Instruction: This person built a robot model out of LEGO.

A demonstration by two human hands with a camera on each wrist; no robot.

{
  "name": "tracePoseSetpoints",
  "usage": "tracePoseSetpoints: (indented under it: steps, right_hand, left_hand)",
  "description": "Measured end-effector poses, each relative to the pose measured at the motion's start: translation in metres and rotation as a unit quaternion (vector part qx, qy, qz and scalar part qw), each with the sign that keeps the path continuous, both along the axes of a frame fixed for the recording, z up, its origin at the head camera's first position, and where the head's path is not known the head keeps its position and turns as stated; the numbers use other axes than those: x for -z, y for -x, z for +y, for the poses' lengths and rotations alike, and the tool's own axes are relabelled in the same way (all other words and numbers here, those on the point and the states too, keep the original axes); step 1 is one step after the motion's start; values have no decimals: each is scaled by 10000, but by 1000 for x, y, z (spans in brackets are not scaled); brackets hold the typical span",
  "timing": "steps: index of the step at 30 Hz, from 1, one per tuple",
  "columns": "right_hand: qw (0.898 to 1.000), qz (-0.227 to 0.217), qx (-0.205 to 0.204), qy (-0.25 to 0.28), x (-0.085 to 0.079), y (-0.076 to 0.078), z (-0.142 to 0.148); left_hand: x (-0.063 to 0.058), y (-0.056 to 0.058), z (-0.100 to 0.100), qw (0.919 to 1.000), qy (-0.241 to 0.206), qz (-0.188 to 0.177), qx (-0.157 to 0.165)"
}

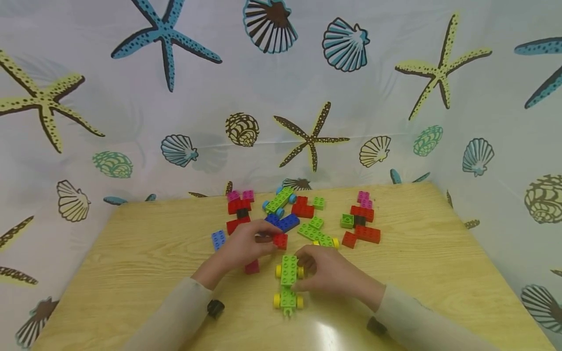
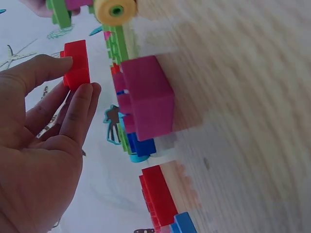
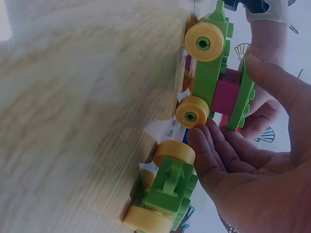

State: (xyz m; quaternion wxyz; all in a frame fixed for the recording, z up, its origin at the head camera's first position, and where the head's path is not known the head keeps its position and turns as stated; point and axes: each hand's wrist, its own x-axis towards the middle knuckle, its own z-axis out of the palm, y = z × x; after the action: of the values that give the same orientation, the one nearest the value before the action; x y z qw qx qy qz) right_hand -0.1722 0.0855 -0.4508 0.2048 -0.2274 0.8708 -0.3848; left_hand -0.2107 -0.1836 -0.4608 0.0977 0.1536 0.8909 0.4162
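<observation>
My left hand [image 1: 241,243] pinches a small red brick [image 2: 77,65] between thumb and fingertips, held just above the table. In front of me stands a green toy car [image 1: 288,298] with yellow wheels. A magenta brick [image 3: 227,92] sits on its base, topped by a green studded plate [image 1: 289,268]. My right hand [image 1: 327,273] grips the car from the right side, its thumb at the near end of the plate and its fingers by the far wheel. A loose magenta brick [image 2: 148,99] lies below my left hand.
Beyond my right hand is another green base [image 1: 326,240] with yellow wheels. Behind it lie blue bricks [image 1: 288,223], a green car [image 1: 280,200] with blue wheels, and red bricks [image 1: 303,209]. Further brick groups flank these, with a blue brick [image 1: 218,239] at left.
</observation>
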Motion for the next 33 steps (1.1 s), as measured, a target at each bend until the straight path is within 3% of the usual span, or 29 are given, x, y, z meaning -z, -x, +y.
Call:
tracePoseSetpoints:
  steps: [6, 13, 19, 33]
  right_hand:
    - [10000, -89, 25, 32, -1, -1, -3]
    - [10000, -51, 39, 37, -2, 0, -4]
    - [10000, 1, -8, 23, -1, 0, -7]
    - [9999, 104, -87, 67, -1, 1, -10]
  left_hand:
    - [-10, -17, -2, 9989, -435, -53, 143]
    - [-16, -29, -5, 9983, -575, 0, 94]
    - [-16, -36, -5, 9974, -691, -153, 108]
    - [-8, -43, -1, 9972, -695, -96, 245]
